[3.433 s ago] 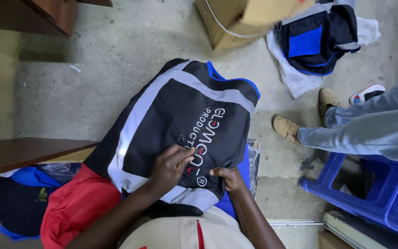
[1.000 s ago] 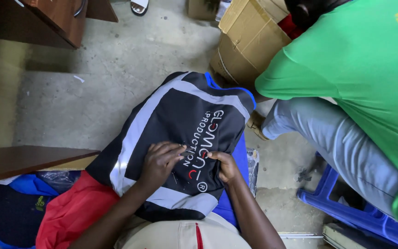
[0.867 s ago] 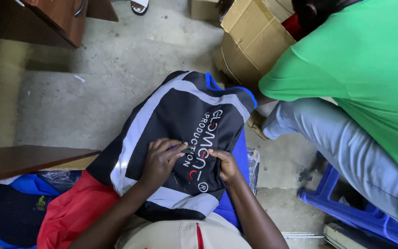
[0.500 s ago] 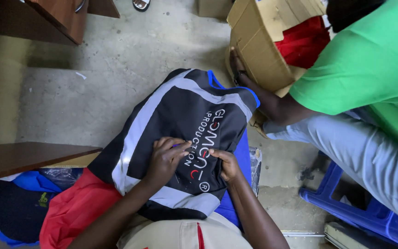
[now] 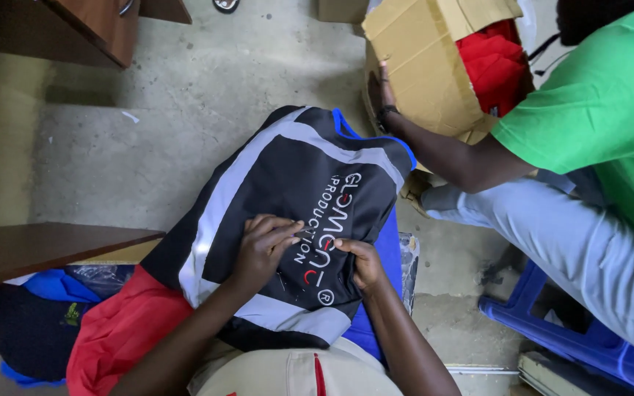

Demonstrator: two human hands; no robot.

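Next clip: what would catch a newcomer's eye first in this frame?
The black garment with grey stripes and blue trim, spread across the person's lap at centre, with the left hand and right hand both pressing on its printed lettering. At upper right, a co-worker in a green shirt grips a cardboard box holding red cloth. A red garment lies at lower left.

Not much of the wearer shows from up here, just two bare forearms with no sleeves, watch or rings that I can spot. Left hand (image 5: 262,246) and right hand (image 5: 361,260) are gloveless. At the bottom edge there's a beige cap brim (image 5: 295,374) with a red stitched stripe.
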